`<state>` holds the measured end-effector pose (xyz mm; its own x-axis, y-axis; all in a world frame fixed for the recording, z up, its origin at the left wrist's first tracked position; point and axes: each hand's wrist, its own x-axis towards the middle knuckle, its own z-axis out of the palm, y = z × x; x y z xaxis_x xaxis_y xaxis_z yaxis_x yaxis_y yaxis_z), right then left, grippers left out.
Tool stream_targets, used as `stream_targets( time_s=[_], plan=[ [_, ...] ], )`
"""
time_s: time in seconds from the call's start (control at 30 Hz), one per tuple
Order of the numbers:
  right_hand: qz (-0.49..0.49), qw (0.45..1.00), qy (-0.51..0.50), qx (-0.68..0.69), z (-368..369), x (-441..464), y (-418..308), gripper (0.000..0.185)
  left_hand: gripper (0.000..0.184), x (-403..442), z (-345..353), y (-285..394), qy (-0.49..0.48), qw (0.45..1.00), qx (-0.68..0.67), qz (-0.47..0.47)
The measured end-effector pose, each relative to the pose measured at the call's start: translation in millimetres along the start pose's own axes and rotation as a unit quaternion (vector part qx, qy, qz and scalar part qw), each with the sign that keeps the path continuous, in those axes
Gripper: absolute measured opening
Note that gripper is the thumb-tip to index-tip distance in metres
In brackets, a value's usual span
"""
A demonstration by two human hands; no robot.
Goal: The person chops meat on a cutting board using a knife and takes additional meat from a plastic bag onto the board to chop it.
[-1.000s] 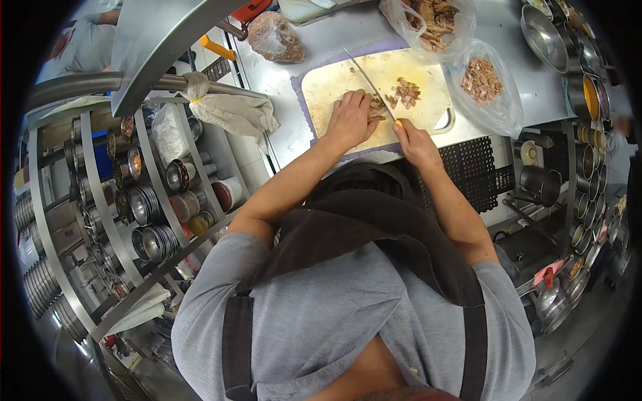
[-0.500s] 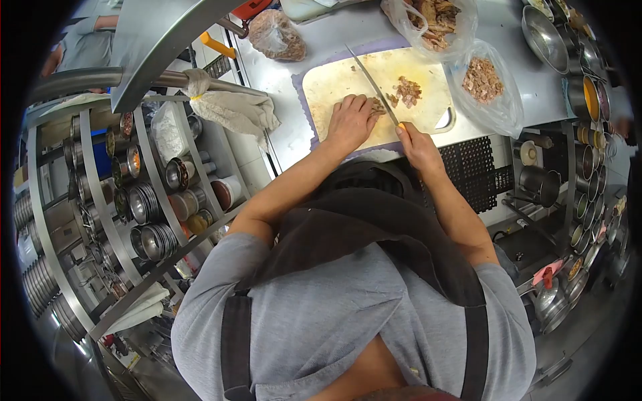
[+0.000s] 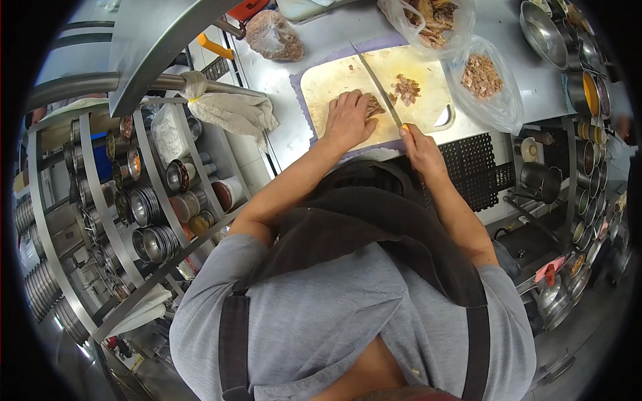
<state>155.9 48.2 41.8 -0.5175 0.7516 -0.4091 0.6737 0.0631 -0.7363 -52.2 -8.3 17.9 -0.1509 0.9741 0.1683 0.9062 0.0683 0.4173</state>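
At a silver steel counter (image 3: pixel 498 37), over a purple cloth (image 3: pixel 296 83) and a white rectangular cutting board (image 3: pixel 328 77). Gripping a long, orange-handled steel knife (image 3: pixel 376 81) in the closed right hand (image 3: pixel 424 152). With the half-closed left hand (image 3: pixel 348 121), holding brown meat (image 3: pixel 376 107) on the board, just left of the blade. Near small diced meat (image 3: pixel 406 89).

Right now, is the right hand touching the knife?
Touching: the head view shows the right hand closed around the knife at its near end.
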Motion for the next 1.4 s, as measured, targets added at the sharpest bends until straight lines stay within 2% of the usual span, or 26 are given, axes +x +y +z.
stream_targets(
  time_s=[0.1,0.23,0.3,0.43,0.53,0.7,0.8,0.93,1.27,1.33,1.4],
  plan=[
    [-0.008,1.0,-0.003,-0.014,-3,-4,4,0.036,0.037,5,-1,-4,0.008,0.999,-0.028,0.042],
    [-0.02,1.0,-0.012,-0.012,-3,-10,7,0.037,0.028,7,14,-11,0.006,0.998,-0.04,0.041],
    [-0.065,0.997,0.017,-0.034,1,-13,10,0.033,0.022,7,16,-11,0.038,0.997,-0.052,0.049],
    [-0.084,0.995,0.01,-0.052,-3,-14,0,0.032,0.02,8,15,-9,0.032,0.997,-0.054,0.044],
    [-0.033,0.995,-0.049,-0.079,-6,-9,-6,0.035,0.017,9,17,-9,0.035,0.998,-0.042,0.045],
    [-0.066,0.993,-0.042,-0.084,-1,4,-6,0.034,0.015,8,24,-13,0.084,0.992,-0.058,0.075],
    [-0.065,0.992,-0.03,-0.106,14,30,-12,0.033,0.014,12,24,-14,0.072,0.994,-0.064,0.052],
    [-0.083,0.988,-0.002,-0.128,18,36,-13,0.033,0.014,18,22,-19,0.08,0.993,-0.05,0.065],
    [-0.11,0.992,0.007,-0.068,5,22,-14,0.04,0.012,12,20,-8,0.063,0.998,-0.007,0.02],
    [0.1,0.987,-0.116,0.047,-14,11,-47,0.042,0.013,12,21,-8,0.065,0.998,-0.004,0.016],
    [0.094,0.989,-0.105,0.051,-18,7,-47,0.042,0.014,12,21,-8,0.071,0.997,-0.019,0.016]
  ],
)
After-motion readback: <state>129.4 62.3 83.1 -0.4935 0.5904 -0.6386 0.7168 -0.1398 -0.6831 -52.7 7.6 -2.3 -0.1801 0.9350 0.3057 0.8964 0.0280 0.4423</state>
